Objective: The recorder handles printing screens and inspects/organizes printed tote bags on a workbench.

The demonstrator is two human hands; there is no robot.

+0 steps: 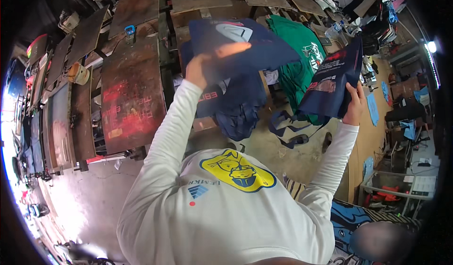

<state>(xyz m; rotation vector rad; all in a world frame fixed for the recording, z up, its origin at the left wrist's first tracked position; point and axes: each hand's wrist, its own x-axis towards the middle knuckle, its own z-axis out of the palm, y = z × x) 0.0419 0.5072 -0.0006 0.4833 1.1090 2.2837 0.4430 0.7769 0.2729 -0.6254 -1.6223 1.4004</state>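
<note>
My left hand point(207, 63) is blurred, with extended fingers across a navy printed fabric piece point(264, 53) that has a pale emblem near its upper edge; whether it grips the piece is unclear. Below, more navy fabric point(238, 119) lies bunched in a pile on a board. At the right, my right hand point(354, 100) has its fingers closed on a second navy printed piece point(335, 67), tilted up and bearing red and white print. A green printed fabric pile point(299, 45) sits between the two pieces, partly hidden by them.
Rows of worn wooden boards point(130, 109) stand at left, with a bucket point(78, 74) and a small blue-cased device point(130, 31). A navy strap point(283, 128) hangs over the floor. A bottle point(332, 30), cloth heaps and a glass-sided table point(387, 194) are at right; patterned fabric lies lower right.
</note>
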